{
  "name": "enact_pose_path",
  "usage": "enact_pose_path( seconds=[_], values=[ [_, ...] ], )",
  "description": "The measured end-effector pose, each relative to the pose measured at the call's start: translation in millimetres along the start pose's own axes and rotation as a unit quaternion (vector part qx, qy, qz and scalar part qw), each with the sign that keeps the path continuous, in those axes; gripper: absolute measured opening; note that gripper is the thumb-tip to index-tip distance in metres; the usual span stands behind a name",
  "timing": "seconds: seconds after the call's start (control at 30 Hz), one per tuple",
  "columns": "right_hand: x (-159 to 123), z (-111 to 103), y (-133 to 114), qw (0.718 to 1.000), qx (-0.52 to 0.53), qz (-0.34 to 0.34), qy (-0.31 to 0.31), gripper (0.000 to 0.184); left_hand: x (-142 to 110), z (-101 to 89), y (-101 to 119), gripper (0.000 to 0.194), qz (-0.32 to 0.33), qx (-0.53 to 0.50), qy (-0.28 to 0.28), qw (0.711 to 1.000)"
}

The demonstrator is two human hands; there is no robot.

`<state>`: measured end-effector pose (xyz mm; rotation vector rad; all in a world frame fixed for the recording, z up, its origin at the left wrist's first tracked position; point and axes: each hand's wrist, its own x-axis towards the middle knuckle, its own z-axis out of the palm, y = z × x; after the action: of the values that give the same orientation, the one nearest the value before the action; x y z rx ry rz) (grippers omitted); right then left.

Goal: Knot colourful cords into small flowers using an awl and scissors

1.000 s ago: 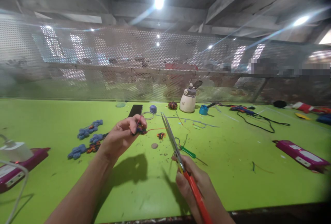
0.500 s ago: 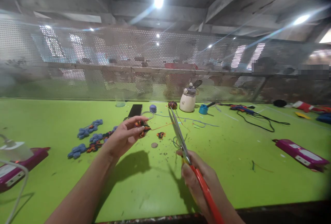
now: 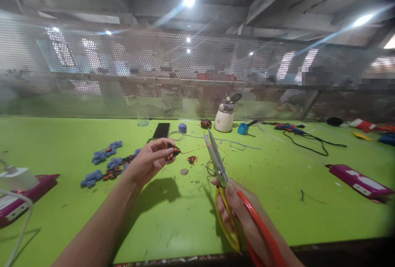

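Between the thumb and fingers of my left hand [image 3: 156,156] is a small black and orange crocheted flower [image 3: 173,152]. A thin orange yarn strand [image 3: 194,150] runs from it to the right, toward the blades. My right hand [image 3: 243,205] grips a pair of scissors [image 3: 219,172] with one yellow and one red handle. The blades point up and away, slightly parted, with the strand at their upper part; whether it lies between them I cannot tell. A similar crocheted piece [image 3: 191,159] lies on the table between my hands.
Blue crocheted flowers [image 3: 92,178] lie left. Behind stand a phone [image 3: 161,130], a blue yarn ball [image 3: 182,128], a dark multicoloured yarn ball [image 3: 206,123], a white bottle [image 3: 224,119] and a teal pot [image 3: 243,128]. Magenta power strips [image 3: 359,181] flank both sides; a glue gun [image 3: 288,127] lies back right.
The scissors have opened: their handles have spread apart and the blades have parted slightly. My left hand keeps the flower in nearly the same spot.
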<state>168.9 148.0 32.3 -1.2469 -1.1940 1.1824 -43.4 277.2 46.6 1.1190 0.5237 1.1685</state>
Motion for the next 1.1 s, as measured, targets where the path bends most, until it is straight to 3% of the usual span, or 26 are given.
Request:
enact_pose_path(
  seconds=[0.27, 0.63, 0.8, 0.93, 1.1],
  values=[
    [-0.6, -1.1, 3.6, 1.000, 0.020, 0.010, -0.008, 0.058, 1.1, -3.2, -2.5, 0.017, 0.007, 0.004, -0.004, 1.000],
    [-3.0, -2.4, 5.6, 1.000, -0.006, -0.005, -0.015, 0.055, -3.1, -3.6, -0.5, 0.017, 0.076, -0.001, -0.098, 0.992],
    [1.5, -18.1, 2.4, 0.995, -0.085, -0.030, -0.042, 0.056, -3.5, -4.6, -2.3, 0.017, 0.092, 0.006, -0.131, 0.987],
    [11.5, -47.1, -4.3, 0.953, -0.284, -0.079, -0.071, 0.047, -2.8, -4.9, -3.2, 0.017, 0.097, 0.014, -0.146, 0.984],
    [8.3, -82.5, -15.3, 0.874, -0.444, -0.060, -0.191, 0.037, -1.4, -1.9, -3.0, 0.016, 0.104, 0.031, -0.136, 0.985]
  ],
)
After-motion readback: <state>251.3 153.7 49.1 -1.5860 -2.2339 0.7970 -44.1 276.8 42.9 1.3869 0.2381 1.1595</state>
